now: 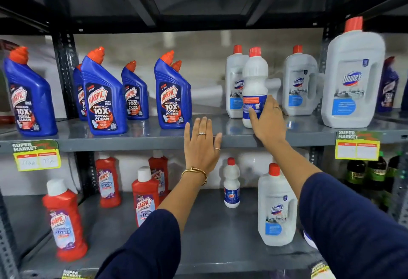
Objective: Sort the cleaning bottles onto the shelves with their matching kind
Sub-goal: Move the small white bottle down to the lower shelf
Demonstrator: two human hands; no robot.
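My right hand [268, 122] grips the lower part of a slim white bottle with a red cap [255, 80], which stands on the upper grey shelf [141, 139] in front of the white Domex jugs [299, 84]. My left hand [202, 144] is flat and open, fingers spread, over the front edge of that shelf, holding nothing. Several blue Harpic bottles [103, 97] stand to the left on the same shelf. A large Domex jug [353, 80] stands at the right.
On the lower shelf [207, 234] stand several red Harpic bathroom cleaner bottles [64, 221], a small white bottle [231, 187] and a Domex jug [276, 208]. Dark green bottles [373, 172] fill the lower right bay. Yellow price tags [36, 155] hang on the shelf edges.
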